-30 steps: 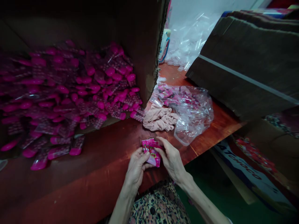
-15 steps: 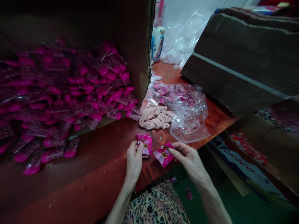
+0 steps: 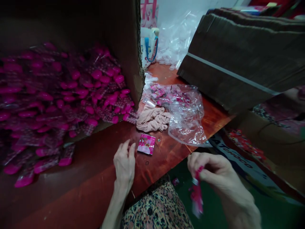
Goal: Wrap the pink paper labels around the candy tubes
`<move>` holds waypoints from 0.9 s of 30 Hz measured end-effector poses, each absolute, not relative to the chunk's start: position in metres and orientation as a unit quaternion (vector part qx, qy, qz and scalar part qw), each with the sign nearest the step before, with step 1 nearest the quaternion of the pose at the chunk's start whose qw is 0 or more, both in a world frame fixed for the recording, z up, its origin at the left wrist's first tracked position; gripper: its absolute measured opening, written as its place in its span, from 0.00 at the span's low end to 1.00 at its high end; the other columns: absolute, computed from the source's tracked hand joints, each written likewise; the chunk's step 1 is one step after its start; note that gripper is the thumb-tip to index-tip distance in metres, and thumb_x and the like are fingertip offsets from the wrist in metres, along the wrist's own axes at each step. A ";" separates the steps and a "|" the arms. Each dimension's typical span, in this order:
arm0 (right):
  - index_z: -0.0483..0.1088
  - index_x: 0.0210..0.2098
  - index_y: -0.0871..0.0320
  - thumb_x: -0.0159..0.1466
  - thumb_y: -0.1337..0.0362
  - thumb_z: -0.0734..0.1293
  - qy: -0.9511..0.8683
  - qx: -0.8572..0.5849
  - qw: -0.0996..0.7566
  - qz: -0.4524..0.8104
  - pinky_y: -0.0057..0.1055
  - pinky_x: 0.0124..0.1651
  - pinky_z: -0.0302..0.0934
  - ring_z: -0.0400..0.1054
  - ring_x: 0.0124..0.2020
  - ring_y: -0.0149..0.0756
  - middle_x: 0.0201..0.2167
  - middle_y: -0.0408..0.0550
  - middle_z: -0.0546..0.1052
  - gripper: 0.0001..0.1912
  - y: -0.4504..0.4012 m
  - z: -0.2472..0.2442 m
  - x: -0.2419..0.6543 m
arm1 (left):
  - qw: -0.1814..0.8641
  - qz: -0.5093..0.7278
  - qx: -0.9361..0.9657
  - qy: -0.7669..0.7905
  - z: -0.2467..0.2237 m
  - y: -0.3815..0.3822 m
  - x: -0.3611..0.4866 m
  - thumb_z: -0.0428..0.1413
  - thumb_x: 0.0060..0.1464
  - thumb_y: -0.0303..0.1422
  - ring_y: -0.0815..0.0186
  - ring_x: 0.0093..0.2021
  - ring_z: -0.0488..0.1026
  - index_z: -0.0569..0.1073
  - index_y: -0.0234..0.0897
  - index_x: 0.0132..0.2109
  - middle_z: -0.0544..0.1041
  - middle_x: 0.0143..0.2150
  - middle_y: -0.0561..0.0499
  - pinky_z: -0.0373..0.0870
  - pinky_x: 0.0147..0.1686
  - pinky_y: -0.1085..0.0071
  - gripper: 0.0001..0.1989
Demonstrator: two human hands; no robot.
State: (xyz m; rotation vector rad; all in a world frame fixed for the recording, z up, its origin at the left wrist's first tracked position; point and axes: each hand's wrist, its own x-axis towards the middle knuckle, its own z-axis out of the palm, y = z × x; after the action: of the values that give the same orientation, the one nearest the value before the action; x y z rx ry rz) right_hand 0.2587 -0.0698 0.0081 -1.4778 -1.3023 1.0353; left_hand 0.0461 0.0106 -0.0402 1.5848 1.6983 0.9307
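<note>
Right hand (image 3: 213, 168), front-right of crumpled pale-pink cloth (image 3: 153, 119), pinches blurred pink packet (image 3: 197, 196). Left hand (image 3: 124, 163), front-left, empty, loosely open. Square glossy pink packet (image 3: 146, 144) flat before cloth. Seemingly one lifted, one down.

I can read "ATCHOCO" in dark letters on the pale side of a box (image 3: 240, 159) at the lower right of the frame. The print on the pink packet (image 3: 146, 144) near the centre is too small for me.
</note>
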 end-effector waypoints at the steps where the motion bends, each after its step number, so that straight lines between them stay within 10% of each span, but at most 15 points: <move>1: 0.67 0.20 0.55 0.57 0.56 0.66 -0.538 -0.599 0.437 0.402 0.30 0.23 0.60 0.64 0.20 0.34 0.19 0.43 0.71 0.13 -0.069 0.005 0.257 | 0.335 0.364 0.585 0.643 -0.040 0.008 0.042 0.51 0.53 0.40 0.56 0.38 0.72 0.75 0.34 0.44 0.76 0.41 0.41 0.64 0.42 0.62 0.17; 4: 0.69 0.21 0.56 0.57 0.60 0.66 -0.533 -0.673 0.412 0.305 0.31 0.26 0.59 0.63 0.21 0.34 0.21 0.45 0.71 0.10 -0.061 -0.013 0.246 | 0.456 0.366 0.532 0.613 -0.038 -0.002 0.041 0.51 0.53 0.42 0.63 0.27 0.70 0.75 0.35 0.41 0.76 0.32 0.46 0.66 0.32 0.67 0.17; 11: 0.70 0.28 0.58 0.57 0.60 0.67 -0.400 -0.683 0.499 0.354 0.27 0.29 0.60 0.65 0.25 0.32 0.24 0.43 0.72 0.07 -0.052 -0.018 0.226 | 0.709 0.361 0.407 0.449 -0.033 -0.019 0.072 0.58 0.47 0.40 0.63 0.36 0.71 0.74 0.34 0.42 0.76 0.36 0.46 0.66 0.37 0.68 0.17; 19: 0.68 0.38 0.59 0.60 0.57 0.64 -0.410 -0.638 0.498 0.421 0.25 0.30 0.63 0.68 0.28 0.31 0.29 0.45 0.73 0.12 -0.055 -0.018 0.208 | 0.667 0.433 0.372 0.479 -0.045 -0.021 0.082 0.57 0.49 0.35 0.73 0.24 0.58 0.69 0.34 0.25 0.65 0.22 0.56 0.57 0.27 0.76 0.11; 27: 0.54 0.21 0.55 0.67 0.67 0.54 -0.537 -0.705 0.456 0.079 0.24 0.18 0.47 0.52 0.14 0.25 0.15 0.36 0.57 0.17 -0.045 -0.036 0.182 | 0.676 0.453 0.296 0.500 -0.041 -0.022 0.096 0.53 0.51 0.44 0.74 0.20 0.57 0.67 0.34 0.24 0.63 0.19 0.57 0.55 0.21 0.76 0.18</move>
State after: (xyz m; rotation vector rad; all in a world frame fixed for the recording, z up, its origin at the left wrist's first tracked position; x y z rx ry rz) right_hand 0.1819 -0.0453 -0.0364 -1.7391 -1.3236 0.1941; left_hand 0.0955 -0.0220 -0.0415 0.6659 1.1234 1.0178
